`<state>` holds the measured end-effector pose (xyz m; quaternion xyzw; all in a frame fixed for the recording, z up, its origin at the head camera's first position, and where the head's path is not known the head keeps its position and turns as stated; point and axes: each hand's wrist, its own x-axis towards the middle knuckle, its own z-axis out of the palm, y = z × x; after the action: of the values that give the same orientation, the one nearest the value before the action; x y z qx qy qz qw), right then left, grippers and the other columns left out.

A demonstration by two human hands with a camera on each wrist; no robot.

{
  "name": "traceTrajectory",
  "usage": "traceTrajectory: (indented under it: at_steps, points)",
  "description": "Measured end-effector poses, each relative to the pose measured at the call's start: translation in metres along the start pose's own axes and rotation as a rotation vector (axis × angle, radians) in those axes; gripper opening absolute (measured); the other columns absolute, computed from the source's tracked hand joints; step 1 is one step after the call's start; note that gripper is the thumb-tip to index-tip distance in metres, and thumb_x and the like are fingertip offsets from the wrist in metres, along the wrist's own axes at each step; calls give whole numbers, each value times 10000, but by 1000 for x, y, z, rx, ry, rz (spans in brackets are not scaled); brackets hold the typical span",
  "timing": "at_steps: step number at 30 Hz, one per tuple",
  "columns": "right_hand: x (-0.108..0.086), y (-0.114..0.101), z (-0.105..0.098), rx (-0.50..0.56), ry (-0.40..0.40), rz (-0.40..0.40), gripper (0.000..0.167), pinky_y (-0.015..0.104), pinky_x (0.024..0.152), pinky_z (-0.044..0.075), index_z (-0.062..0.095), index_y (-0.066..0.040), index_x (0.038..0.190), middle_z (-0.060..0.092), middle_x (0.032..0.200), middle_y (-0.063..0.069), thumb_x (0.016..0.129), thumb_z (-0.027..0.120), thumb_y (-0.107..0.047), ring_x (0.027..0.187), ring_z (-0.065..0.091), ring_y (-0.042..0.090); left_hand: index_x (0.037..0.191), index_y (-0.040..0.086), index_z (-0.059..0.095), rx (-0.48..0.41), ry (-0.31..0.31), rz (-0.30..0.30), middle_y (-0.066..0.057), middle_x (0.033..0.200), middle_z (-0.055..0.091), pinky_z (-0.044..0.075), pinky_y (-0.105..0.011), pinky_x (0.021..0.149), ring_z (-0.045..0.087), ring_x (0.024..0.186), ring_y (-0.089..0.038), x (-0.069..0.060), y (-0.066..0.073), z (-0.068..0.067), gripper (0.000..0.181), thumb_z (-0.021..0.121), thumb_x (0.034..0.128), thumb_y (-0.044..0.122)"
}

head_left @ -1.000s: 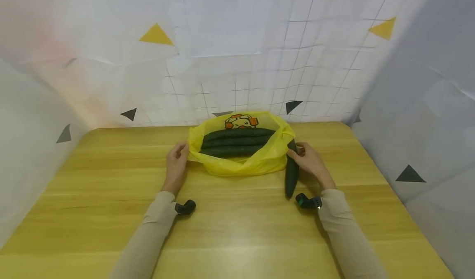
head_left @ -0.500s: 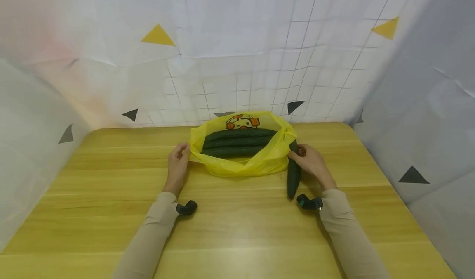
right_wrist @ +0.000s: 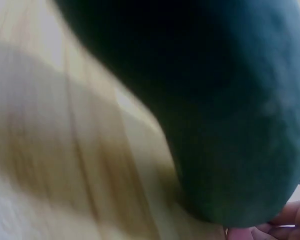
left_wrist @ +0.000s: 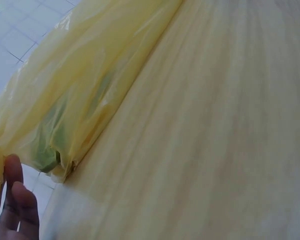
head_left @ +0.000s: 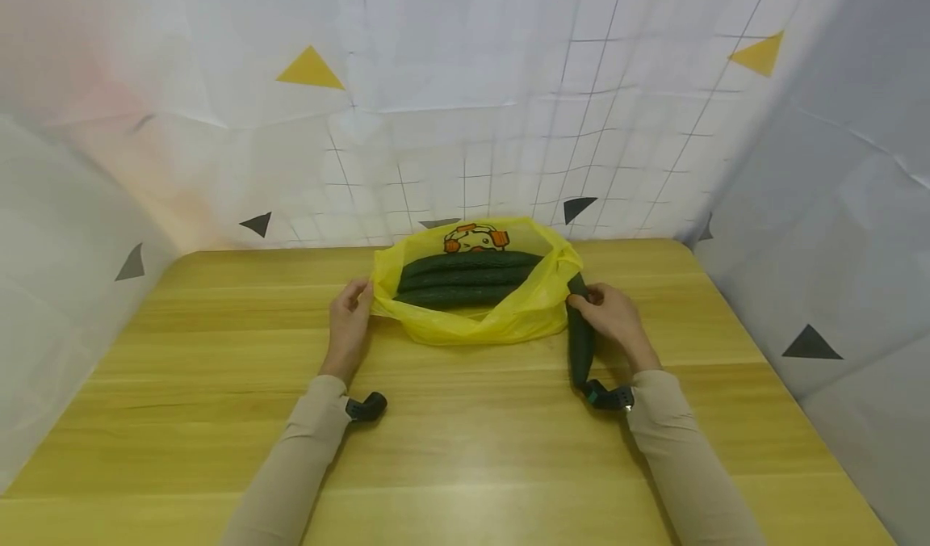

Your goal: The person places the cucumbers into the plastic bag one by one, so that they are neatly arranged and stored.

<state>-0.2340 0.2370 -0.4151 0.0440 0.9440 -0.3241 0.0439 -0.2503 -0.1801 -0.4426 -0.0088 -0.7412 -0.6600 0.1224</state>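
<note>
A yellow plastic bag (head_left: 472,328) with a cartoon print lies on the table with its mouth spread wide. Several dark green cucumbers (head_left: 465,278) rest side by side inside it. My left hand (head_left: 349,320) pinches the bag's left edge; the left wrist view shows thumb and fingertips (left_wrist: 24,195) at the yellow film (left_wrist: 85,65). At the bag's right side, my right hand (head_left: 610,316) grips another cucumber (head_left: 581,344) near its far end. That cucumber fills much of the right wrist view, hiding most of the hand. Whether the right fingers also touch the bag, I cannot tell.
The wooden table (head_left: 465,449) ends at a white wall sheet (head_left: 450,61) with grid lines and coloured triangles, just behind the bag. Similar sheets stand left and right. A small black camera sits on each wrist; the loose cucumber's near end meets the right camera (head_left: 609,396).
The near end of the cucumber in my right hand has swung to the right, up to the wrist camera. My left hand and the bag hold about the same place.
</note>
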Motion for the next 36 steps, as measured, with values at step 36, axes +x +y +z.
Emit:
traceTrajectory:
  at_steps: [36]
  points:
    - [-1,12,-18,502,-3,106,677,320,846,510,326,-86,1465,478,1360,169,953,454,-510,1064,591,265,1176,72,612,16,-27,-74,-49,1219,587,312,-337,1085,469,1120,-88,-3,7,-2,353,502,978,342]
